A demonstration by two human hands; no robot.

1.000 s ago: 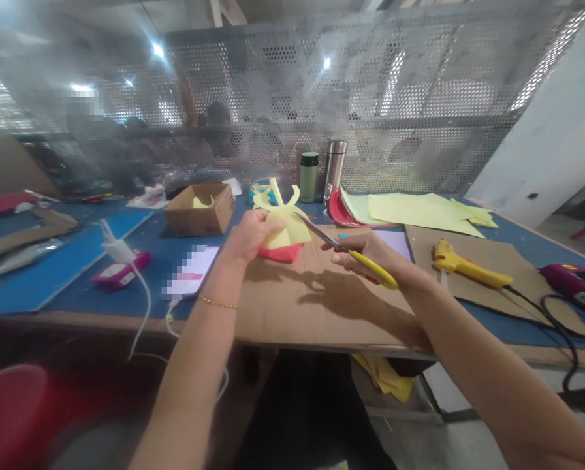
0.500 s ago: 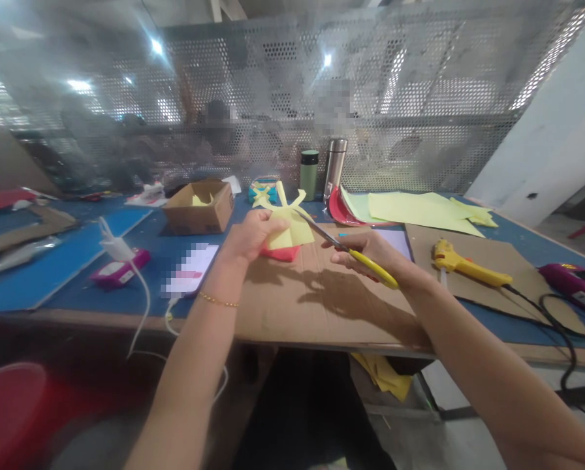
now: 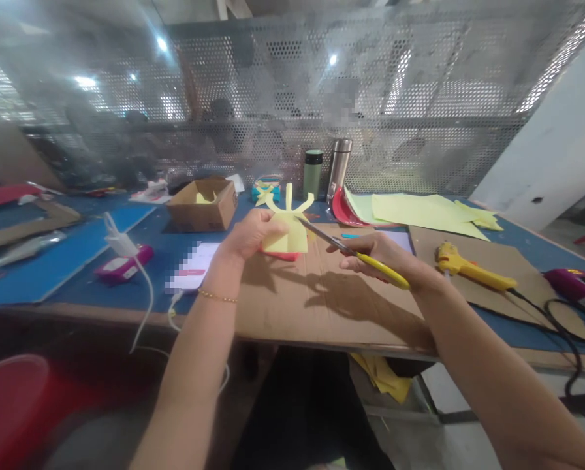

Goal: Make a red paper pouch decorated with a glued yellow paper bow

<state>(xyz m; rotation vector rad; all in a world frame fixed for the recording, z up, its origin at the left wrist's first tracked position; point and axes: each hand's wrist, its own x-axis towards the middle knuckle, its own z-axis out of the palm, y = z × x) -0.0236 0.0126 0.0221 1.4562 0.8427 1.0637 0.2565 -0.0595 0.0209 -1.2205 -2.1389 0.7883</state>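
Note:
A yellow sheet piece (image 3: 286, 236), partly cut, with curved strips sticking up at its top, is pinched in my left hand (image 3: 254, 234). It may be foam or felt; I cannot tell which. My right hand (image 3: 378, 256) grips yellow-handled scissors (image 3: 381, 267), their blades pointing left at the piece's right side. Whether the blade tips touch the piece is hard to tell. Just below the piece, a red piece (image 3: 288, 256) shows on the cardboard sheet (image 3: 283, 307).
A cardboard box (image 3: 202, 205) stands back left, with a phone (image 3: 194, 264) nearer. Behind are a green tumbler (image 3: 313, 175) and a steel flask (image 3: 340, 166). Yellow sheets (image 3: 420, 212) lie back right. A yellow glue gun (image 3: 473, 267) with its cord rests at right.
The yellow piece has turned to face me more squarely, its strips now upright. My right hand and the scissors have shifted slightly right. The view has moved a little.

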